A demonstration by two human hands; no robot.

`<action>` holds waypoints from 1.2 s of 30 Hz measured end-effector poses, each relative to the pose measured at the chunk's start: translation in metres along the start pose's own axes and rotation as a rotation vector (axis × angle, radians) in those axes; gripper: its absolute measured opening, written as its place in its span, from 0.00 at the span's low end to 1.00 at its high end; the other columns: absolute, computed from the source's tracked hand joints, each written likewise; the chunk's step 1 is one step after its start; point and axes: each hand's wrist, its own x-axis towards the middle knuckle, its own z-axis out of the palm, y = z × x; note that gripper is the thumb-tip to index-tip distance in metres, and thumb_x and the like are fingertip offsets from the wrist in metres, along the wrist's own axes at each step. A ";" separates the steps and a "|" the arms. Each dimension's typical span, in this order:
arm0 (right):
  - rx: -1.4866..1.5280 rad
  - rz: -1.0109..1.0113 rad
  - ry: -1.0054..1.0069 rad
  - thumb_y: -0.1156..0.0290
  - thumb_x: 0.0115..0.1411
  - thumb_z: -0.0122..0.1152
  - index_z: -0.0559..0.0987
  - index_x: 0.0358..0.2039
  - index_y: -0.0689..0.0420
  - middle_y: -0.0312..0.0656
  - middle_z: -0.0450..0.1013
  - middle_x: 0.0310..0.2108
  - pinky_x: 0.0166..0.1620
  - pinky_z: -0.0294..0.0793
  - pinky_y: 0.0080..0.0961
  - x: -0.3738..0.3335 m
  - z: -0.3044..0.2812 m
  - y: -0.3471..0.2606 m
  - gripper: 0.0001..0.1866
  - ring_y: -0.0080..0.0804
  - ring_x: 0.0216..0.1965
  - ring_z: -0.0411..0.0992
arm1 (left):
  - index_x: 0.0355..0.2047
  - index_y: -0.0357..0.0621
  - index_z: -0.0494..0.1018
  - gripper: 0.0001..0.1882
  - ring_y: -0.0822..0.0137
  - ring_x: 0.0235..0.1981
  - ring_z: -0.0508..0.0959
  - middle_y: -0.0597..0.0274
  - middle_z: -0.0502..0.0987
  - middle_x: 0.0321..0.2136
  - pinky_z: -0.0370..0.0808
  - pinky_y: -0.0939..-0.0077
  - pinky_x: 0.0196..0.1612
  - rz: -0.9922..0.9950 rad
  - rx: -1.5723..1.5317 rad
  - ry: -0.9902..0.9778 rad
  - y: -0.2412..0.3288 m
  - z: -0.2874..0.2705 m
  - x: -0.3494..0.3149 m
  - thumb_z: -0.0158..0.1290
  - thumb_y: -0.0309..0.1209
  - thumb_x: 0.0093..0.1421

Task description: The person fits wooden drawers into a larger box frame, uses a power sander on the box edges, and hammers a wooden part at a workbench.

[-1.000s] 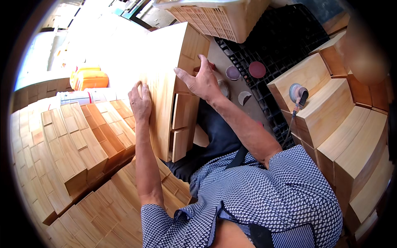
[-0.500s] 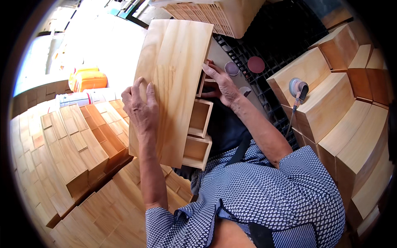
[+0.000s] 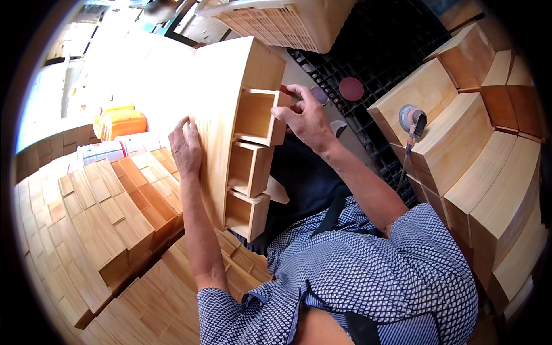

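A pale wooden drawer cabinet (image 3: 221,123) stands tilted in front of me, its side with three small drawers turned to the right. All three sit partly pulled out: the top drawer (image 3: 253,118), the middle drawer (image 3: 241,167) and the bottom drawer (image 3: 238,215). My left hand (image 3: 187,150) steadies the cabinet at its left side, fingers pressed against the wood. My right hand (image 3: 307,118) is closed at the front of the top drawer, thumb on the near edge; its other fingertips are partly hidden behind the front.
Stacked wooden pieces (image 3: 115,207) fill the left, and larger wooden boxes (image 3: 460,138) the right. A round sander (image 3: 413,121) with a hose lies on those boxes. Beyond are a plastic crate (image 3: 282,26), an orange container (image 3: 119,122) and a sanding disc (image 3: 351,88) on black grating.
The cabinet has turned so that its drawer side faces up more. The top drawer now shows, pulled out under my right hand. My left hand has shifted slightly down along the cabinet.
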 end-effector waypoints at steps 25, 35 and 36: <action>0.794 -0.120 -0.406 0.53 0.67 0.55 0.73 0.56 0.69 0.63 0.75 0.53 0.58 0.77 0.52 0.175 -0.081 -0.038 0.30 0.55 0.51 0.79 | 0.68 0.21 0.54 0.38 0.39 0.70 0.61 0.28 0.60 0.66 0.58 0.53 0.72 -0.114 -0.373 0.077 0.189 0.096 -0.085 0.57 0.35 0.67; 0.871 -0.049 -0.521 0.50 0.73 0.44 0.62 0.63 0.69 0.60 0.73 0.54 0.67 0.73 0.52 0.208 0.032 -0.035 0.33 0.56 0.58 0.75 | 0.51 0.30 0.74 0.16 0.28 0.41 0.81 0.36 0.83 0.35 0.76 0.46 0.50 -0.141 -0.131 0.268 0.130 0.104 -0.020 0.47 0.29 0.68; 0.616 -0.292 -0.512 0.50 0.72 0.43 0.63 0.63 0.68 0.59 0.73 0.54 0.66 0.74 0.51 0.216 0.024 -0.026 0.33 0.53 0.56 0.76 | 0.52 0.32 0.74 0.16 0.36 0.46 0.81 0.39 0.83 0.41 0.77 0.49 0.53 -0.269 0.253 -0.065 0.120 0.114 -0.008 0.48 0.29 0.70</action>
